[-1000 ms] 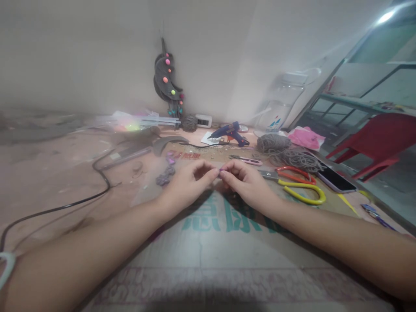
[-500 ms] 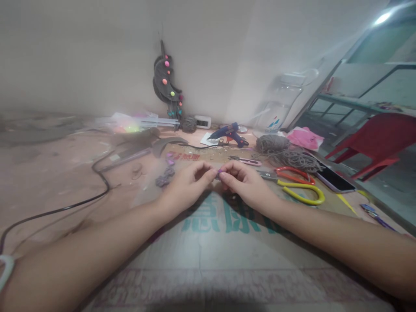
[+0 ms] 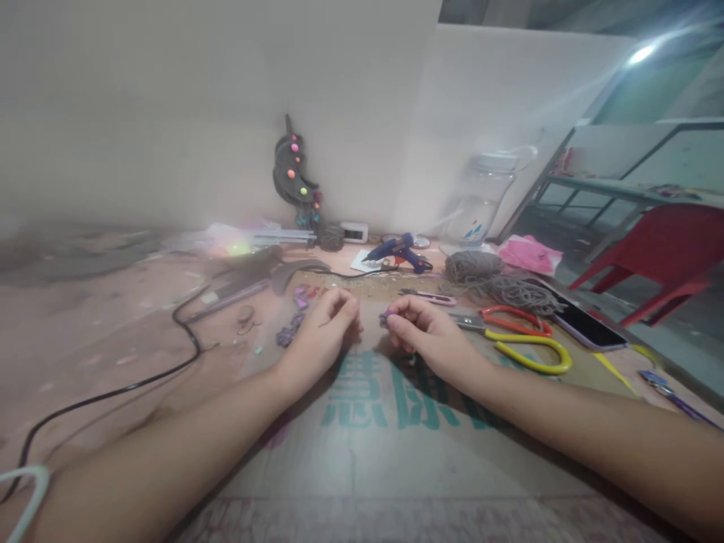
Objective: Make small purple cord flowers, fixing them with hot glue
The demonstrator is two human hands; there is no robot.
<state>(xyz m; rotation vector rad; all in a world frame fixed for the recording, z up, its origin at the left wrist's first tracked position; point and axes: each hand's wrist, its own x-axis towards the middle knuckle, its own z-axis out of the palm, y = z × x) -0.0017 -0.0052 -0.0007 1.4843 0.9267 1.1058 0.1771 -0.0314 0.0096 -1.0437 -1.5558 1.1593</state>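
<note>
Between the thumb and fingers of my right hand [image 3: 424, 328] is a small purple and grey piece [image 3: 385, 317]. My left hand [image 3: 328, 324] is a short way to its left, with thumb and fingertips pressed together; whatever they may hold is too small to make out. Just left of that hand, a cluster of purple-grey pieces [image 3: 289, 330] lies on the printed board [image 3: 362, 460]. Scissors with red and yellow handles [image 3: 535, 351] lie to the right of my right hand, and a pink cutter [image 3: 433, 298] lies behind it.
A blue glue gun [image 3: 399, 250] with a black cable stands at the back. Grey yarn [image 3: 475, 268], a phone [image 3: 588, 320] and a clear bottle [image 3: 486, 200] are at the right. A decorated grey crescent [image 3: 291, 173] leans on the wall.
My hands have moved apart, and the purple piece that was between them is now at my right fingertips only. The camera view has tilted upward a little.
</note>
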